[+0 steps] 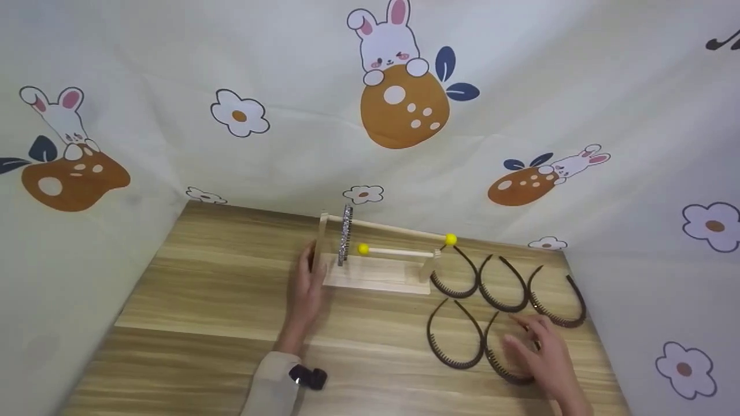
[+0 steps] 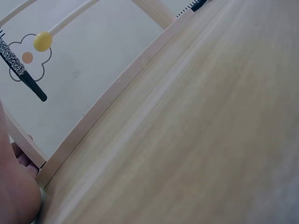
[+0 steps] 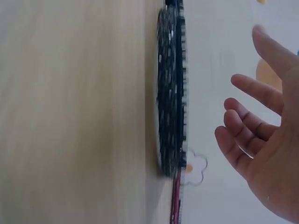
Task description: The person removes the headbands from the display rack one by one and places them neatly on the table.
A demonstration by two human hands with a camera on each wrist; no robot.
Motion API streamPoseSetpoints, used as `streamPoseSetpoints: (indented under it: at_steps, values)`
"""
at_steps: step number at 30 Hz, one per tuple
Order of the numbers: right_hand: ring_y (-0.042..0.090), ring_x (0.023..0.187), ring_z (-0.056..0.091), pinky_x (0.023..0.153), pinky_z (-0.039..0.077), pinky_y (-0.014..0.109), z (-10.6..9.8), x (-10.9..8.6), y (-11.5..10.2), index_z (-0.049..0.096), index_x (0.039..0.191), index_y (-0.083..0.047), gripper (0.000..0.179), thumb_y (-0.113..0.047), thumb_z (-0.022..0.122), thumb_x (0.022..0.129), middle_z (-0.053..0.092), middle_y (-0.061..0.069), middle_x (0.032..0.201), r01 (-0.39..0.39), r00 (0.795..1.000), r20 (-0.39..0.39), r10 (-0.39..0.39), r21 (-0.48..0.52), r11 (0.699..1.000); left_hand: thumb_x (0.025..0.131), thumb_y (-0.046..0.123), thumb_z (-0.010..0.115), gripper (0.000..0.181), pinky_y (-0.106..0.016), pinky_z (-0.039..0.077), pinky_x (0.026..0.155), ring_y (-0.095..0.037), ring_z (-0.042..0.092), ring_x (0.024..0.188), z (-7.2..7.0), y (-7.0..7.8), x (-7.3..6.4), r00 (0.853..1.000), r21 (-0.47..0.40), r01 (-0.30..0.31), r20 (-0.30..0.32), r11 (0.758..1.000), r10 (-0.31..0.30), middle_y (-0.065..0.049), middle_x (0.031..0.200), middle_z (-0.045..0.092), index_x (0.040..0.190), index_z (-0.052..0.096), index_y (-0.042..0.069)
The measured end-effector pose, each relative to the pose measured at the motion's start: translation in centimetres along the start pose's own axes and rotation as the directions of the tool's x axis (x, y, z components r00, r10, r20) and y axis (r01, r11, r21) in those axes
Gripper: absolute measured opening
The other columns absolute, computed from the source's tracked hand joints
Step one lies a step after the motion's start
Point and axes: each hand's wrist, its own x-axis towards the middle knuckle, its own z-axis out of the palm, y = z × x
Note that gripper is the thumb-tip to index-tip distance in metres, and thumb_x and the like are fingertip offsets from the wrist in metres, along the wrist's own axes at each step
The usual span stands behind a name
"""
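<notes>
A wooden stand (image 1: 364, 283) has two pale rods, each tipped with a yellow ball (image 1: 451, 239). My left hand (image 1: 307, 286) grips its left upright near the base, fingers wrapped behind the wood in the left wrist view. From the upper rod hangs a glittery silver headband (image 1: 345, 236) with comb teeth. My right hand (image 1: 543, 349), fingers spread and holding nothing, hovers over a dark toothed headband (image 1: 503, 370) in the front row and partly hides it. The right wrist view shows a blurred sparkly dark headband (image 3: 168, 93) beside the open fingers (image 3: 250, 130).
More dark headbands lie right of the stand: one in front (image 1: 454, 364), and a back row of three, with one near the stand (image 1: 457, 294), a middle one (image 1: 503, 309) and one at the right (image 1: 578, 300). A printed curtain (image 1: 289, 156) borders the wooden table (image 1: 202, 289).
</notes>
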Motion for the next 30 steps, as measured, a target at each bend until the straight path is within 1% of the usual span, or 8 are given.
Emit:
streamPoseSetpoints:
  at_steps: [5, 8, 12, 15, 18, 22, 27, 30]
  values:
    - [0.017, 0.087, 0.058, 0.076, 0.047, 0.024, 2.1, 1.2, -1.9, 0.082, 0.124, -0.005, 0.042, -0.001, 0.094, 0.084, 0.067, 0.008, 0.101, 0.169, 0.983, -0.086, -0.163, 0.072, 0.983, 0.116, 0.033, 0.056, 0.061, -0.067, 0.041, 0.124, -0.044, 0.053, 0.148, 0.1, 0.0, 0.0, 1.0, 0.002, -0.004, -0.003, 1.0, 0.004, -0.024, 0.167, 0.049, 0.169, 0.041, 0.005]
    - [0.017, 0.089, 0.061, 0.081, 0.048, 0.02, 3.1, 1.7, -3.3, 0.082, 0.123, -0.008, 0.04, 0.0, 0.093, 0.085, 0.07, 0.007, 0.103, 0.194, 0.977, -0.106, -0.184, 0.104, 0.975, 0.116, 0.034, 0.055, 0.062, -0.067, 0.041, 0.123, -0.044, 0.053, 0.147, 0.1, 0.0, 0.0, 1.0, 0.01, 0.003, 0.0, 1.0, -0.003, -0.023, 0.166, 0.049, 0.169, 0.041, 0.007]
    - [0.021, 0.088, 0.064, 0.078, 0.052, 0.022, 4.2, 2.5, -5.1, 0.082, 0.121, -0.008, 0.033, -0.001, 0.09, 0.09, 0.072, 0.007, 0.106, 0.201, 0.977, -0.106, -0.186, 0.156, 0.967, 0.116, 0.039, 0.054, 0.063, -0.067, 0.041, 0.123, -0.042, 0.053, 0.148, 0.0, 0.2, -0.1, 0.999, 0.016, 0.034, 0.004, 0.999, -0.034, -0.02, 0.168, 0.049, 0.17, 0.04, 0.009]
    - [0.023, 0.085, 0.065, 0.074, 0.056, 0.026, 5.0, 3.2, -6.4, 0.082, 0.12, -0.007, 0.034, 0.004, 0.089, 0.088, 0.074, 0.009, 0.105, 0.247, 0.966, -0.119, -0.228, 0.179, 0.952, 0.117, 0.039, 0.052, 0.063, -0.065, 0.04, 0.125, -0.041, 0.05, 0.151, -0.2, 0.2, -0.3, 0.999, 0.002, 0.041, 0.007, 0.999, -0.041, -0.02, 0.17, 0.047, 0.171, 0.039, 0.01]
    - [0.021, 0.084, 0.065, 0.075, 0.056, 0.025, 5.8, 3.9, -7.8, 0.082, 0.12, -0.007, 0.038, 0.007, 0.089, 0.086, 0.075, 0.008, 0.102, 0.302, 0.948, -0.164, -0.272, 0.198, 0.933, 0.118, 0.037, 0.051, 0.062, -0.063, 0.038, 0.128, -0.041, 0.048, 0.154, -0.3, 0.2, -0.4, 0.999, -0.009, 0.035, 0.012, 0.999, -0.035, -0.02, 0.171, 0.045, 0.171, 0.038, 0.009]
    - [0.012, 0.083, 0.065, 0.077, 0.054, 0.017, 7.0, 4.4, -9.4, 0.082, 0.118, -0.007, 0.034, 0.007, 0.088, 0.088, 0.075, 0.002, 0.098, 0.324, 0.934, -0.227, -0.275, 0.217, 0.921, 0.117, 0.038, 0.051, 0.063, -0.063, 0.037, 0.128, -0.041, 0.048, 0.154, -0.4, 0.1, -0.5, 0.999, -0.001, 0.044, 0.006, 0.999, -0.044, -0.019, 0.171, 0.046, 0.171, 0.038, 0.009]
    - [0.006, 0.077, 0.063, 0.07, 0.051, 0.011, 8.9, 4.8, -10.8, 0.082, 0.112, -0.003, 0.027, 0.01, 0.086, 0.089, 0.074, 0.003, 0.091, 0.32, 0.924, -0.293, -0.245, 0.24, 0.917, 0.117, 0.037, 0.054, 0.061, -0.067, 0.044, 0.121, -0.041, 0.056, 0.144, -0.2, 0.0, -0.3, 0.999, 0.009, 0.035, 0.005, 0.999, -0.035, -0.019, 0.165, 0.052, 0.17, 0.041, 0.01]
    - [0.006, 0.076, 0.062, 0.067, 0.051, 0.012, 9.8, 5.1, -12.1, 0.083, 0.111, -0.002, 0.024, 0.01, 0.085, 0.09, 0.074, 0.004, 0.089, 0.301, 0.928, -0.306, -0.211, 0.285, 0.91, 0.116, 0.038, 0.055, 0.061, -0.067, 0.045, 0.118, -0.04, 0.058, 0.141, -0.1, 0.2, -0.2, 1.0, 0.009, 0.028, 0.007, 1.0, -0.028, -0.018, 0.163, 0.054, 0.169, 0.042, 0.011]
